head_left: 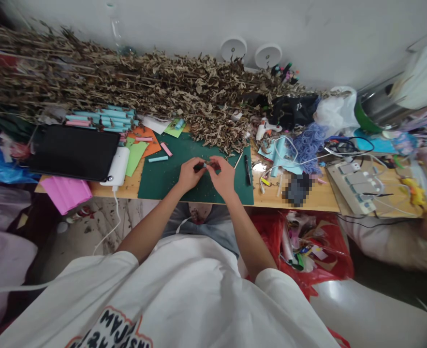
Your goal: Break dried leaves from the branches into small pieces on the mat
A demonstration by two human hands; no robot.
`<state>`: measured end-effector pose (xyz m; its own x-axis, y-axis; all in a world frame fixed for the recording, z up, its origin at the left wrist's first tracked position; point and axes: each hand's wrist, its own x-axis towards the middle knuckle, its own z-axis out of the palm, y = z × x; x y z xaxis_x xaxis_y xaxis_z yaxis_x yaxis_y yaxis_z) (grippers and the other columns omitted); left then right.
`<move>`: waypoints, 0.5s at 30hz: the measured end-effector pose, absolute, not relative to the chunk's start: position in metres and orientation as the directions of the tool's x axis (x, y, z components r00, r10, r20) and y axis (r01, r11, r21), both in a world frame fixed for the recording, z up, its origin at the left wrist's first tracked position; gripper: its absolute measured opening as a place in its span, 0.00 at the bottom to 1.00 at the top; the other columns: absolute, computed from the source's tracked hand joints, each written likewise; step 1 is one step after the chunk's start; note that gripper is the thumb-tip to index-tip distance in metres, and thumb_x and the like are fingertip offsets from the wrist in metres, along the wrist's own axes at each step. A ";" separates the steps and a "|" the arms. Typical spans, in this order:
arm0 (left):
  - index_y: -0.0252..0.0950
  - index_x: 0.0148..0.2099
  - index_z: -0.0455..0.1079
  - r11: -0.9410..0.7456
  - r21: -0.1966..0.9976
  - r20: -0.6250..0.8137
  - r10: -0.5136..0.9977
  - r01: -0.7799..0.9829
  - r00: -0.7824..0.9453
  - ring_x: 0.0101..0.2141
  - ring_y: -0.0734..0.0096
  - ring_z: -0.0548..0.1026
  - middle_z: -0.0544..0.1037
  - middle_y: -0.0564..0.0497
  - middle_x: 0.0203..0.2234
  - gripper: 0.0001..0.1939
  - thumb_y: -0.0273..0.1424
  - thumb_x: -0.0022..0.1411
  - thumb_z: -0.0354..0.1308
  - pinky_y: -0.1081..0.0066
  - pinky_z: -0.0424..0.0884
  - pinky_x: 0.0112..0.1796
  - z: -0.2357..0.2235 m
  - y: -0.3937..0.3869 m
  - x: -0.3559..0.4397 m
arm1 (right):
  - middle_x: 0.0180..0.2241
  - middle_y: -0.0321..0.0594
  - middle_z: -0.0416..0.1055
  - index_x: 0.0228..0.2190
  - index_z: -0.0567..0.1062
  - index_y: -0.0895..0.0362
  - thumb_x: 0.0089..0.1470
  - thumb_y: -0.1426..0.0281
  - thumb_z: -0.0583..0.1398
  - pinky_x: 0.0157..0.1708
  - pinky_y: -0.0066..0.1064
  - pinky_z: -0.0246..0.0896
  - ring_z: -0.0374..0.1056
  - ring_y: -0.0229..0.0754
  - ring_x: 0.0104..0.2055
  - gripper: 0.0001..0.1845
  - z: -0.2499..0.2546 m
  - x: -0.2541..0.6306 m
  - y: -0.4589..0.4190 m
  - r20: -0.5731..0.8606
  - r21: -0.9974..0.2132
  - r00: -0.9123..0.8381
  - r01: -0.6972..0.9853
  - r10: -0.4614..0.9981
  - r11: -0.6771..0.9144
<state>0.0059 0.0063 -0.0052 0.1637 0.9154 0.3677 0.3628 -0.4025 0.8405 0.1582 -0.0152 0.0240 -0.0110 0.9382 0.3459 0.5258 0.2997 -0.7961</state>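
Observation:
My left hand (189, 174) and my right hand (222, 175) meet over a dark green cutting mat (162, 181) on the wooden table (322, 197). Both hands are closed, fingers pinched around a small brownish piece with a pale blue bit (205, 166) between them. What exactly it is stays too small to name. A large heap of dried leafy branches (133, 82) lies just behind the mat, its tips reaching close to my fingers. A black pen (247, 170) lies on the mat to the right of my right hand.
A black tablet (73, 152) and white power bank (117, 166) lie left, with rolled blue paper tubes (102, 118), coloured paper sheets (140, 145) and pink paper (66, 192). A glue gun (266, 128), cables, power strip (354, 186) sit right. A red bag of scraps (307, 251) hangs below.

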 end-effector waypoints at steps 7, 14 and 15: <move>0.36 0.39 0.74 -0.403 0.841 0.360 0.915 0.361 0.181 0.32 0.71 0.74 0.77 0.51 0.31 0.04 0.27 0.60 0.61 0.72 0.70 0.36 -0.002 0.005 0.004 | 0.43 0.45 0.73 0.40 0.77 0.53 0.62 0.68 0.55 0.48 0.38 0.68 0.70 0.45 0.46 0.11 0.035 0.161 -0.018 0.422 -0.613 -0.200 0.656 0.884 0.441; 0.36 0.38 0.73 -0.378 0.847 0.339 0.926 0.374 0.166 0.32 0.70 0.74 0.77 0.51 0.31 0.04 0.30 0.59 0.62 0.71 0.71 0.36 -0.003 0.006 0.006 | 0.36 0.40 0.74 0.42 0.75 0.55 0.56 0.68 0.61 0.37 0.34 0.72 0.71 0.40 0.34 0.11 0.035 0.163 -0.014 0.335 -0.811 -0.015 0.505 0.942 0.296; 0.36 0.38 0.74 -0.377 0.848 0.339 0.926 0.373 0.167 0.32 0.70 0.74 0.77 0.51 0.31 0.04 0.30 0.59 0.62 0.71 0.71 0.36 -0.003 0.006 0.005 | 0.35 0.40 0.74 0.40 0.76 0.55 0.57 0.68 0.61 0.37 0.34 0.71 0.71 0.40 0.34 0.08 0.035 0.163 -0.013 0.330 -0.814 -0.019 0.500 0.944 0.295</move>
<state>0.0055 0.0059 -0.0031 0.1667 0.9259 0.3390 0.3726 -0.3774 0.8478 0.1629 -0.0131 0.0350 -0.0190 0.9438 0.3299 0.4999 0.2947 -0.8144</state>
